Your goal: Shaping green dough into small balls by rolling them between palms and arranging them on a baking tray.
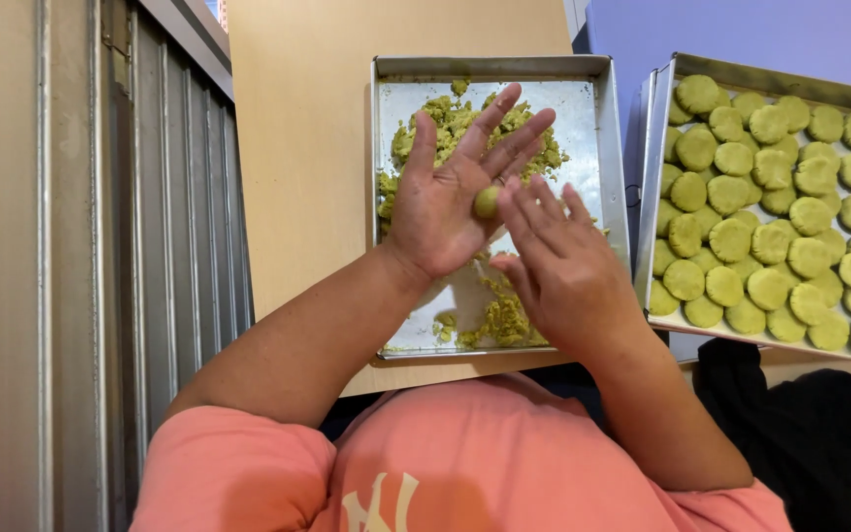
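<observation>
My left hand (450, 192) is held palm up with fingers spread above a square metal tray (593, 148). A small ball of green dough (486, 202) rests on that palm. My right hand (558, 261) lies palm down over it, fingertips pressing against the ball. Loose crumbly green dough (450, 123) sits in the tray beneath the hands, with more dough (504, 320) near the tray's front edge.
A second metal tray (657, 177) at the right holds several flattened green dough rounds (770, 236) packed in rows. Both trays rest on a light wooden board (297, 148). A corrugated metal wall (81, 246) runs along the left. A dark cloth (819, 433) lies at the lower right.
</observation>
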